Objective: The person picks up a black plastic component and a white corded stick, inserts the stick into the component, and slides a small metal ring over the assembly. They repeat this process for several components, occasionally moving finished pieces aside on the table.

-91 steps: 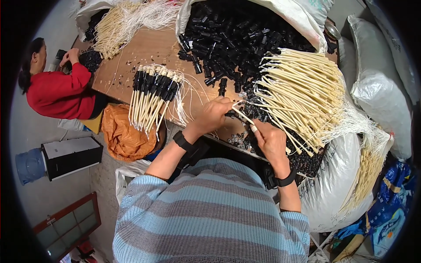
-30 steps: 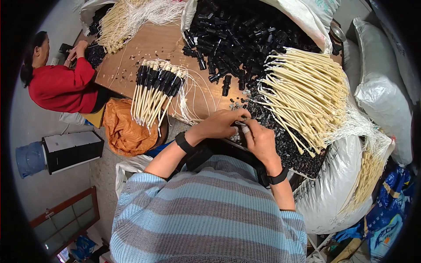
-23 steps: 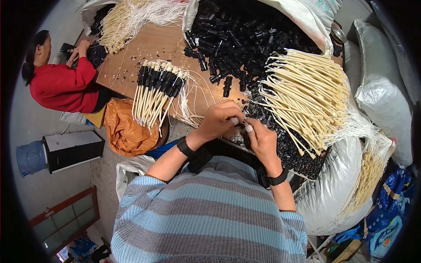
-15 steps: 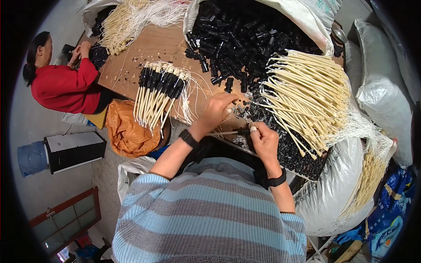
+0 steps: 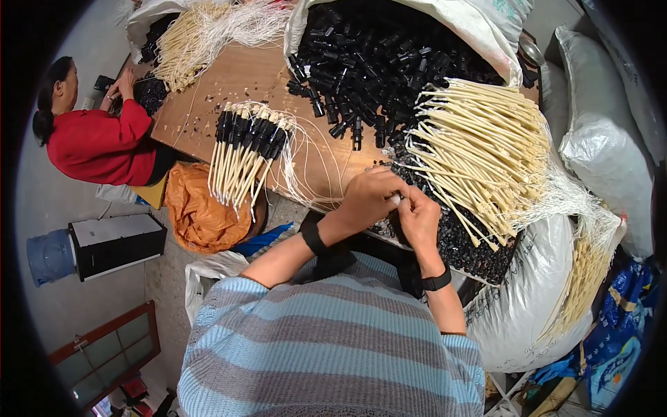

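Observation:
My left hand (image 5: 375, 197) and my right hand (image 5: 421, 221) meet over the table's front edge, both with closed fingertips. Whatever they pinch between them is hidden by the fingers; a small whitish spot shows where they meet. Just beyond lie small black pieces (image 5: 479, 256), spread under and beside my right hand. To the right is a big pile of cream-coloured tubes (image 5: 479, 149) with white threads. Left of my hands, a bundle of cream tubes fitted with black sleeves (image 5: 253, 139) lies with its white strings trailing towards my left hand.
Black plastic fittings (image 5: 375, 66) spill from an open white sack (image 5: 479, 31) at the back. A person in red (image 5: 101, 142) works at the table's far left. An orange bag (image 5: 205, 215) stands below the table edge; full white sacks (image 5: 601, 153) line the right side.
My left hand has come down and right to meet my right hand. The black piece with a pale tube, seen earlier at my right hand, is now hidden.

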